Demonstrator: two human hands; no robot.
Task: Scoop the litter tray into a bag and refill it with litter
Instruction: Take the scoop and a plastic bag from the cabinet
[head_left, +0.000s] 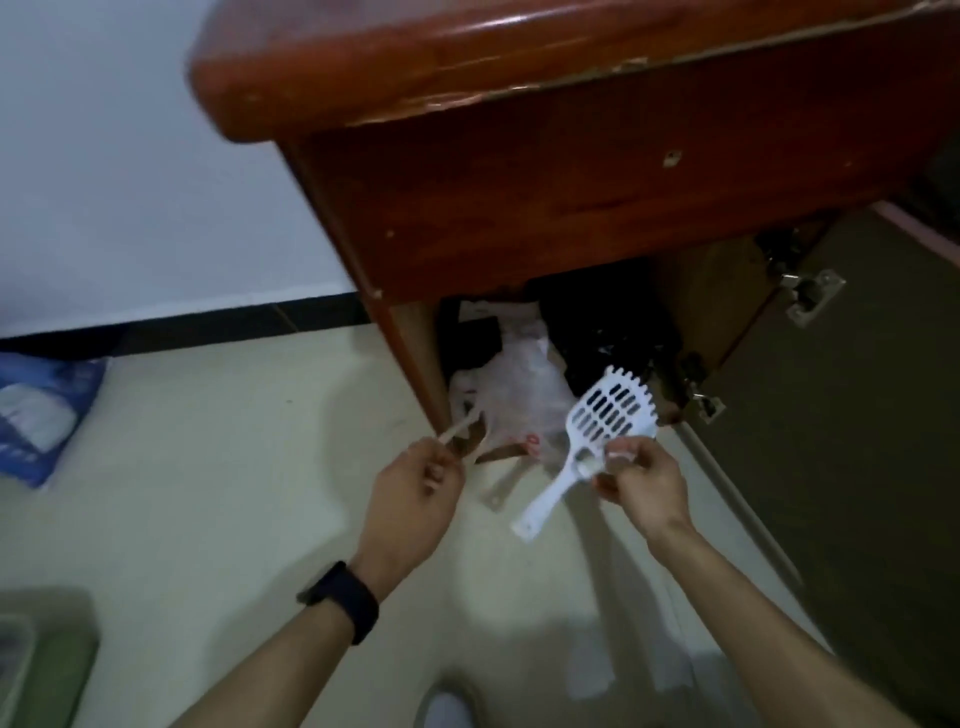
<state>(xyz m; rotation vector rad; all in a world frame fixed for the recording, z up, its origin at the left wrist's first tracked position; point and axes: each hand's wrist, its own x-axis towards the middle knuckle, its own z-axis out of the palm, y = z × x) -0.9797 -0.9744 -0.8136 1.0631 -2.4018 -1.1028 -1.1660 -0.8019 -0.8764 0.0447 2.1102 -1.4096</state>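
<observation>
Where the pale floor (208, 467) meets the white wall (130, 156), a red-brown desk (519, 182) is seen, its lower door (831, 415) swung open.
A white plastic bag (519, 395) is lodged in the opening, and a pale strip (460, 428) at its edge is pinched by the left hand (415, 488). The slotted white scoop (613, 410) is gripped at its neck by the right hand (644, 483).

No text, brand or number can be read anywhere. The blue bag (39, 415) lying on the floor to the left of the wooden cabinet (519, 197) carries white and pale-blue print, but it is too blurred to make out. The white plastic bag (519, 395) in the cabinet's open bottom compartment bears a small red mark near its lower edge, also illegible.
</observation>
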